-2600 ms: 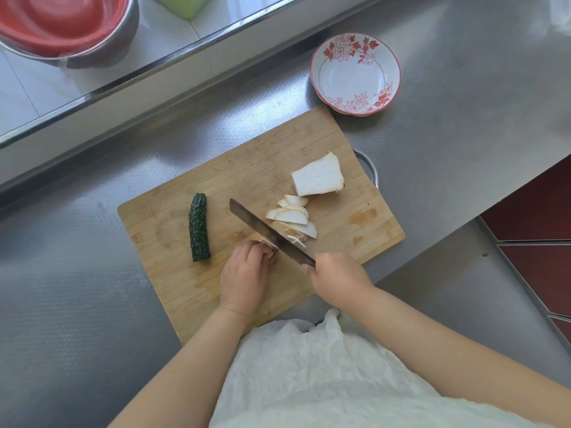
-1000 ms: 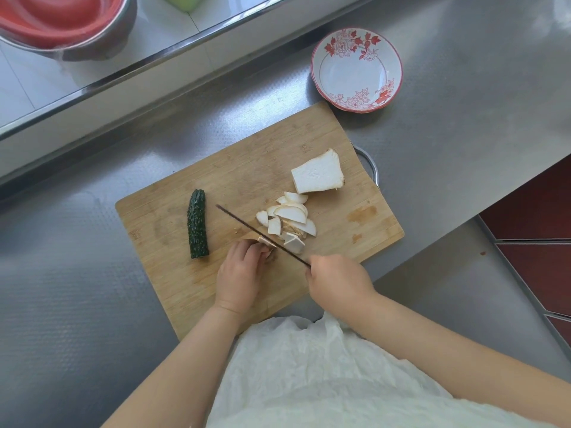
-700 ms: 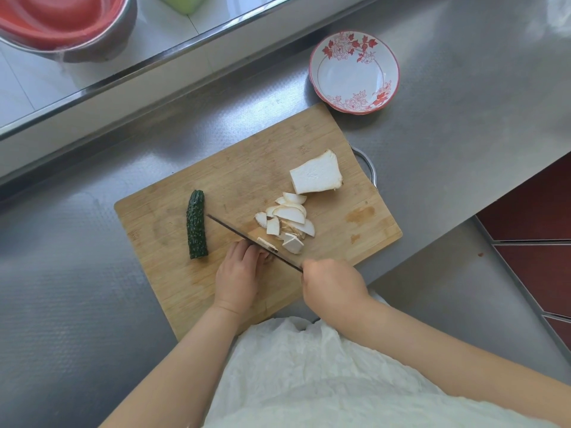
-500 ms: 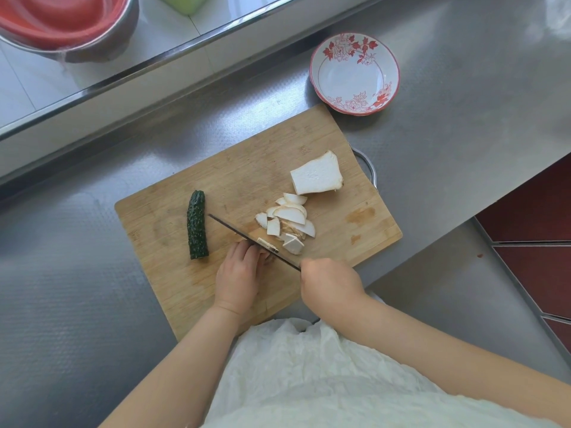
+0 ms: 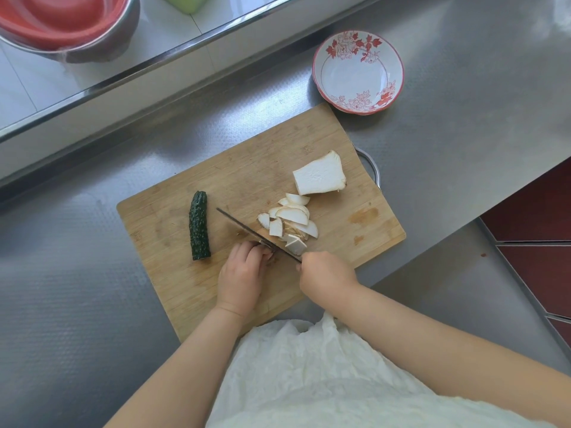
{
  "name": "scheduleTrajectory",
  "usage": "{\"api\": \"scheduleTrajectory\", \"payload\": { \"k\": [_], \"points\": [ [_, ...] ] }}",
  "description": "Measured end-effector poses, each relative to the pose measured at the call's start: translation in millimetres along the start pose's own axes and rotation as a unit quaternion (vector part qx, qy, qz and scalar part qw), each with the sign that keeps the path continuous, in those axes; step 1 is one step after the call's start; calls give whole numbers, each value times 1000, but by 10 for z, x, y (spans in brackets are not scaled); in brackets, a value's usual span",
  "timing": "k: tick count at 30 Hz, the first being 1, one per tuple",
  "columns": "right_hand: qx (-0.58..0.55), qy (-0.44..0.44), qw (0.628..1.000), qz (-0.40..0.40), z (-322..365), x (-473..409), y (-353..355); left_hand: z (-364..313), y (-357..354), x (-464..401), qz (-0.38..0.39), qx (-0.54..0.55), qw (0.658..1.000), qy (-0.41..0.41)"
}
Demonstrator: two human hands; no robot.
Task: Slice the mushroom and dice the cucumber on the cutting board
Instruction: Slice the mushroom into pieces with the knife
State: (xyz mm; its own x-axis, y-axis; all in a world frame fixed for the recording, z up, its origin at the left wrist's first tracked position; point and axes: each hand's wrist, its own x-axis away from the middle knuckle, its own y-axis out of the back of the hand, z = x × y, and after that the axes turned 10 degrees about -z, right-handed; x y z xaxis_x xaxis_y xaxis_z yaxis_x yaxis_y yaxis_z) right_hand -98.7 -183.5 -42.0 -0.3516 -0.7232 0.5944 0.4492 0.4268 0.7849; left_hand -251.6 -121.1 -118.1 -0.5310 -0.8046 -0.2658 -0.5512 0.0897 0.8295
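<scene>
At the lower middle of the frame the right hand (image 5: pixel 326 274) is closed around the handle of the knife (image 5: pixel 256 234). The handle itself is hidden inside the grip, and only the thin dark blade shows, running up and to the left over the cutting board (image 5: pixel 173 242). The left hand (image 5: pixel 244 273) presses its curled fingers down on a last small piece of mushroom, just left of the blade. This piece is almost fully covered, so I cannot tell how much of it remains.

To do this step well, I think the fingertips should stay tucked back, with the knuckles guiding the flat of the blade, because the piece is now very short and the edge is touching or nearly touching the fingers. Small, straight cuts would keep the slices even.

The mushroom slices (image 5: pixel 290 220) lie in a loose pile just right of the blade. The larger mushroom block (image 5: pixel 319 176) waits uncut above them, toward the right edge of the board. The cucumber (image 5: pixel 199 230) lies whole at the left part of the board, well apart from the knife.

A flowered bowl (image 5: pixel 358 71) stands empty on the steel desk (image 5: pixel 463 134) at the upper right. At the upper left a metal basin (image 5: pixel 92 41) with red inside is cut off by the frame, and so is a green thing beside it, which I cannot identify.
</scene>
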Motion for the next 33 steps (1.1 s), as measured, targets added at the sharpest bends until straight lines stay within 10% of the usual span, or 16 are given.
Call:
{"api": "scheduleTrajectory", "payload": {
  "k": [33],
  "points": [
    [44,28,999,-8,99,337,183,16,92,-8,0,-28,999,-33]
  ]
}}
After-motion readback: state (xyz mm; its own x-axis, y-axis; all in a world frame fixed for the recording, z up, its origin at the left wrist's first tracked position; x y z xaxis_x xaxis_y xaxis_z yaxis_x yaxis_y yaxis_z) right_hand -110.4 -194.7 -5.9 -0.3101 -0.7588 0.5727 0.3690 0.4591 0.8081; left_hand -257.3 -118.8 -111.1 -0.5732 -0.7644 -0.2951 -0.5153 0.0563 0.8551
